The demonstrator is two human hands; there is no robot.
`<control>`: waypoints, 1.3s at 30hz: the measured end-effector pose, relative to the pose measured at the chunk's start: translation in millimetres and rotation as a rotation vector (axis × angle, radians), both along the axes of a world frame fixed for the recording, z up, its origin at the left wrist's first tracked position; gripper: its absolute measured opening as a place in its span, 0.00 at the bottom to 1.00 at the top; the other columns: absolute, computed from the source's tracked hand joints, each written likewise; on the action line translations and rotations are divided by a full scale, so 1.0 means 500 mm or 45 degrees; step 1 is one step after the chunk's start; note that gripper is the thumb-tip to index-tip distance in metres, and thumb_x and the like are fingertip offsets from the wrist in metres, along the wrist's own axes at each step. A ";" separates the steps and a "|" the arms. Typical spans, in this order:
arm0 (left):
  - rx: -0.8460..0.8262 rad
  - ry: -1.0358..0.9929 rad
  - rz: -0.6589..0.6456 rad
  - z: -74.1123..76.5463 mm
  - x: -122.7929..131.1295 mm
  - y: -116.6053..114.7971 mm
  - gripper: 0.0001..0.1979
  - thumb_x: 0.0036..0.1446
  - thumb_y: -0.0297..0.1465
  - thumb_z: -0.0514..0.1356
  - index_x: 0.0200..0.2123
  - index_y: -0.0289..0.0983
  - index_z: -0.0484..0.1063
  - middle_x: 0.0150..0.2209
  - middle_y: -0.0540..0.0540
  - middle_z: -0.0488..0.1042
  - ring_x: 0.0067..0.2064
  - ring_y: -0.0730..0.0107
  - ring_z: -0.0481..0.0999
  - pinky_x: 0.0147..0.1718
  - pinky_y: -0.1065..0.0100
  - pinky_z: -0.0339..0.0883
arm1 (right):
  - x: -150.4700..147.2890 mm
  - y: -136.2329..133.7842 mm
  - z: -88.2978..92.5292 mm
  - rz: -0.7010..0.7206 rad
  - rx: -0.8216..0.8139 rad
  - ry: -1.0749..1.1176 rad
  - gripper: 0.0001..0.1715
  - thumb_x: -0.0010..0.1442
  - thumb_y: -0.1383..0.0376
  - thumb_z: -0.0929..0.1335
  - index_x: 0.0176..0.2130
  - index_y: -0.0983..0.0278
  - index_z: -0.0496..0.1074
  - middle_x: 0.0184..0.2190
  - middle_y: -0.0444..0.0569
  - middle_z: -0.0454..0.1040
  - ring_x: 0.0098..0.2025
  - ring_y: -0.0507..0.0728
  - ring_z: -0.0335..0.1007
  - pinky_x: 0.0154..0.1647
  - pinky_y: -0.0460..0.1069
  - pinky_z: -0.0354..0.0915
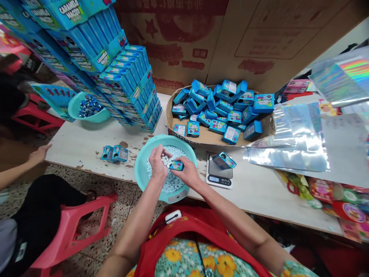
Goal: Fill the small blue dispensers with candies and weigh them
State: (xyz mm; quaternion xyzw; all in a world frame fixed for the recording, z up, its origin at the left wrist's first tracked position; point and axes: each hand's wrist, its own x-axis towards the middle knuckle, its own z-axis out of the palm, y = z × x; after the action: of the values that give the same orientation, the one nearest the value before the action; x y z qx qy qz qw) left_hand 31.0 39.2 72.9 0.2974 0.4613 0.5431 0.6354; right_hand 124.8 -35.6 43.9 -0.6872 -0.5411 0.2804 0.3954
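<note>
Over a turquoise basin filled with small white candies, my left hand is cupped around a heap of the same candies. My right hand grips a small blue candy box, its end held against the candies in my left palm. To the right of the basin lies a small digital scale with a lit display. Another blue box rests on it at a tilt. Two more blue boxes sit on the table left of the basin.
Behind the basin, a shallow cardboard tray holds many blue boxes. Stacked display cartons rise at the left, beside a bowl of shiny blue pieces. Silvery sheets cover the right. A seated person's hand touches the table's left edge.
</note>
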 end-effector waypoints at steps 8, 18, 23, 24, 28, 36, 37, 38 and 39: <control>0.023 -0.014 -0.053 -0.002 0.005 0.005 0.19 0.52 0.42 0.62 0.18 0.35 0.65 0.19 0.51 0.65 0.24 0.71 0.72 0.27 0.69 0.65 | -0.002 0.010 -0.006 -0.019 0.028 0.080 0.17 0.47 0.66 0.73 0.40 0.61 0.72 0.37 0.46 0.74 0.41 0.60 0.72 0.43 0.53 0.66; 0.172 0.138 -0.184 -0.024 -0.030 0.033 0.20 0.57 0.44 0.56 0.20 0.37 0.64 0.22 0.49 0.66 0.26 0.69 0.71 0.31 0.64 0.68 | 0.066 -0.006 0.009 -0.091 0.056 0.191 0.18 0.48 0.60 0.74 0.41 0.61 0.73 0.37 0.46 0.74 0.40 0.58 0.71 0.43 0.52 0.65; 0.546 1.186 -0.813 -0.153 -0.041 -0.017 0.16 0.55 0.44 0.57 0.36 0.39 0.74 0.41 0.42 0.75 0.46 0.56 0.72 0.49 0.54 0.63 | 0.086 -0.019 0.005 -0.311 0.210 0.262 0.20 0.51 0.57 0.73 0.43 0.61 0.72 0.39 0.47 0.74 0.41 0.57 0.71 0.45 0.51 0.65; 0.701 1.348 -0.987 -0.178 -0.035 -0.036 0.18 0.56 0.44 0.56 0.43 0.40 0.73 0.48 0.41 0.73 0.52 0.54 0.69 0.53 0.51 0.59 | 0.081 -0.015 -0.009 -0.342 0.251 0.269 0.20 0.51 0.57 0.73 0.43 0.61 0.71 0.39 0.47 0.73 0.41 0.57 0.70 0.45 0.51 0.65; 1.190 1.733 -1.428 -0.237 -0.027 -0.071 0.22 0.61 0.42 0.51 0.55 0.41 0.66 0.59 0.38 0.63 0.60 0.48 0.58 0.57 0.42 0.49 | 0.057 0.007 -0.076 -0.400 0.338 0.258 0.17 0.52 0.59 0.72 0.41 0.62 0.71 0.39 0.49 0.72 0.43 0.57 0.70 0.48 0.53 0.65; 0.528 1.445 -1.100 -0.238 -0.103 0.001 0.09 0.50 0.39 0.61 0.30 0.39 0.69 0.35 0.42 0.71 0.41 0.56 0.70 0.40 0.59 0.64 | 0.053 0.008 -0.055 -0.336 0.310 0.260 0.19 0.52 0.58 0.72 0.43 0.61 0.70 0.41 0.50 0.72 0.43 0.58 0.70 0.48 0.54 0.66; 0.469 1.411 -0.989 -0.235 -0.106 0.005 0.09 0.51 0.39 0.60 0.29 0.39 0.68 0.32 0.43 0.71 0.38 0.59 0.71 0.37 0.61 0.65 | 0.051 0.009 -0.049 -0.282 0.303 0.256 0.19 0.52 0.58 0.73 0.43 0.61 0.71 0.40 0.49 0.73 0.43 0.58 0.70 0.47 0.53 0.66; 0.427 1.382 -0.895 -0.228 -0.107 0.007 0.11 0.53 0.40 0.58 0.28 0.39 0.67 0.29 0.45 0.70 0.34 0.62 0.71 0.34 0.63 0.65 | 0.048 0.010 -0.045 -0.234 0.295 0.246 0.18 0.52 0.58 0.73 0.42 0.61 0.71 0.40 0.49 0.73 0.43 0.58 0.71 0.47 0.53 0.66; 0.379 1.338 -0.803 -0.217 -0.107 0.009 0.12 0.54 0.41 0.56 0.28 0.39 0.66 0.27 0.46 0.68 0.31 0.64 0.70 0.30 0.66 0.64 | 0.045 0.011 -0.043 -0.201 0.286 0.233 0.18 0.52 0.58 0.73 0.42 0.61 0.71 0.39 0.49 0.73 0.43 0.58 0.71 0.47 0.53 0.66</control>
State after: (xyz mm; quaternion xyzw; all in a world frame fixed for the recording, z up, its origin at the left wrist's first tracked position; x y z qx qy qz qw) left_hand -22.4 43.7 -35.6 0.7315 0.5214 0.1694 0.4054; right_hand 147.4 -30.3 22.3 -0.6508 -0.4751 0.2475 0.5380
